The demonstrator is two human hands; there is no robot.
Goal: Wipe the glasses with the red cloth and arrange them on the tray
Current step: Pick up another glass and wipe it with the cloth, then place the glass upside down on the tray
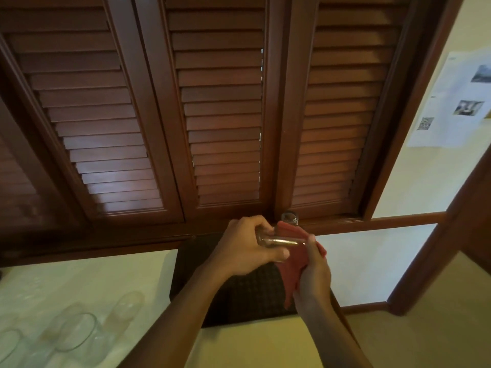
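Your left hand [245,245] grips the clear drinking glass [279,241] sideways, so your right hand [314,272], clutching the red cloth [295,264], can wipe it above the dark woven tray [252,296].

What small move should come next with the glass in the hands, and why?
Probably keep rubbing: the left hand grips the glass sideways, and the right hand presses the red cloth against it, above the dark tray. Wiping looks unfinished.

A paper sheet [451,102] on the wall carries a QR code [425,123] and photos; its print is too blurred to read.
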